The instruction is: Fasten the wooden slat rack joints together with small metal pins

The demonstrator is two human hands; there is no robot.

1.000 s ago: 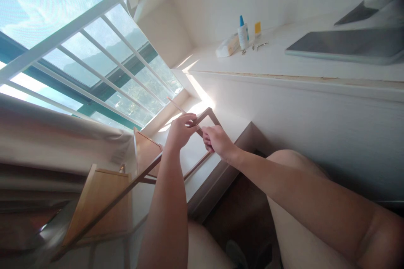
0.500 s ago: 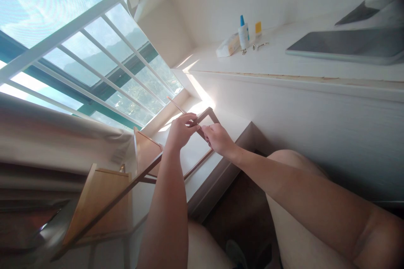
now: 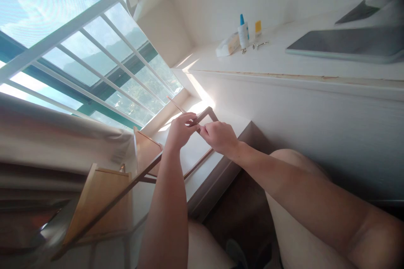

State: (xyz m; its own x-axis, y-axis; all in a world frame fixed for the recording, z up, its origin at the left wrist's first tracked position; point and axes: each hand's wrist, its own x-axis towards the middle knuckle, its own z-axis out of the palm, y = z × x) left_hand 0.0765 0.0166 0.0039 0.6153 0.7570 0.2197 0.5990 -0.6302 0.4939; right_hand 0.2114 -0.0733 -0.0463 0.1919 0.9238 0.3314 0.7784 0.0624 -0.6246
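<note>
A thin brown metal frame (image 3: 206,113) of a small rack stands before me by the window, with wooden shelf boards (image 3: 101,197) lower left. My left hand (image 3: 180,131) is closed around the frame's top bar near its corner. My right hand (image 3: 220,136) is closed too, fingers pinched at the same bar right beside the left hand; what it holds between the fingertips is hidden. A thin rod (image 3: 175,105) sticks up behind my left hand.
A white desk top (image 3: 284,61) runs along the right, carrying a dark tablet (image 3: 344,44), a white bottle with a blue cap (image 3: 243,33), a small yellow item (image 3: 258,27), a packet (image 3: 227,46) and small metal parts (image 3: 260,44). Window bars (image 3: 104,75) and curtain (image 3: 57,138) fill the left. My knees show below.
My right hand has slid a little up and left along the bar, closer to my left hand. The left hand and the frame have stayed put.
</note>
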